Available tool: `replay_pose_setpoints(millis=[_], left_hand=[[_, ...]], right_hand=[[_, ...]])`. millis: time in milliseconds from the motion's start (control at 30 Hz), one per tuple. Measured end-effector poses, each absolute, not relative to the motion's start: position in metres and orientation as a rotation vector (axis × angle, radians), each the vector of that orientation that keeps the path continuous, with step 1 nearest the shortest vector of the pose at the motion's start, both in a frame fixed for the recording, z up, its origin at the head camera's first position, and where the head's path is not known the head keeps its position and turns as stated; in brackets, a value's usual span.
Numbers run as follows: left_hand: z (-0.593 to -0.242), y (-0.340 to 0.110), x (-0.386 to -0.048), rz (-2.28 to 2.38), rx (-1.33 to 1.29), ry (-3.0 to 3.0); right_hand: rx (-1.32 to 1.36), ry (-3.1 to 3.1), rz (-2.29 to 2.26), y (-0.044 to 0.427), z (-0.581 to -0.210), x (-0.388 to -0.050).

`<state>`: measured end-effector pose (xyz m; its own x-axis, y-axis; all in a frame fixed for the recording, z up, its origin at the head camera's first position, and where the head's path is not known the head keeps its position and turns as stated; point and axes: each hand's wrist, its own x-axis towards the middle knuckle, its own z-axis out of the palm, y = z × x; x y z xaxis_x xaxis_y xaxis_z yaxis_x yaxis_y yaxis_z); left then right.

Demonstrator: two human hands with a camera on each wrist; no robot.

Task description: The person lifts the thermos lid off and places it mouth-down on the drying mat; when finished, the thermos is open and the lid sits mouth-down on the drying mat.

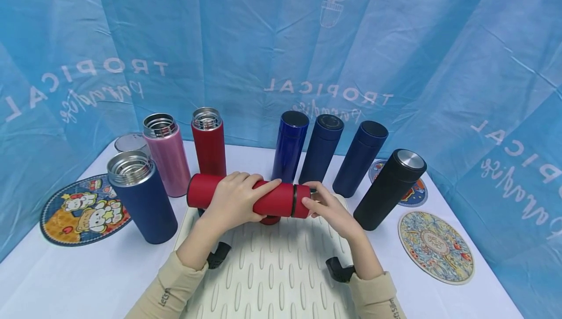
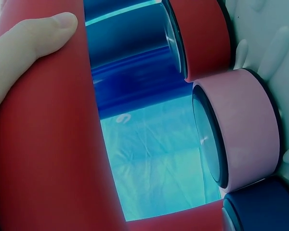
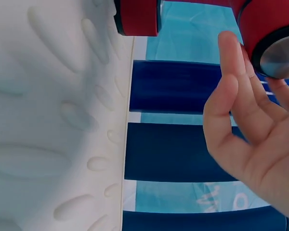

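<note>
Red bottle (image 1: 278, 199), capped, one: being held sideways above the white tray (image 1: 263, 287) at centre, its body being gripped by the left hand (image 1: 233, 199), its cap (image 1: 301, 211) being pinched by the right hand (image 1: 328, 210). Should the left grip be slackening, the pink lid (image 2: 250, 132) below could be struck; through careless swinging, the glossy blue bottle (image 1: 290, 150) towards one o'clock could be toppled.

Mirrored "TROPICAL Paradise" across the far curtain (image 1: 246, 41); "Let's" on the left sleeve (image 1: 177, 280); "Slim" on the right sleeve (image 1: 373, 293).
</note>
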<state>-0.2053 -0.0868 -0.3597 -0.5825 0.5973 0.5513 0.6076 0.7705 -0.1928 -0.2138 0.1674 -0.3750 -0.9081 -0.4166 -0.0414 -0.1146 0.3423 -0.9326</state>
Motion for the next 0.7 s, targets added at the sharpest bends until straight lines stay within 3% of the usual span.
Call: replay_pose_setpoints(millis=[400, 700], left_hand=[[-0.3591, -0.0880, -0.2051, -0.044, -0.896, -2.324], [-0.3596, -0.0872, -0.2049, -0.032, -0.902, -2.338]], right_hand=[[-0.699, 2.309, -1.648, 0.1661, -0.3764, -0.2121], [-0.540, 2.286, -1.551, 0.1684, -0.3777, -0.2148]])
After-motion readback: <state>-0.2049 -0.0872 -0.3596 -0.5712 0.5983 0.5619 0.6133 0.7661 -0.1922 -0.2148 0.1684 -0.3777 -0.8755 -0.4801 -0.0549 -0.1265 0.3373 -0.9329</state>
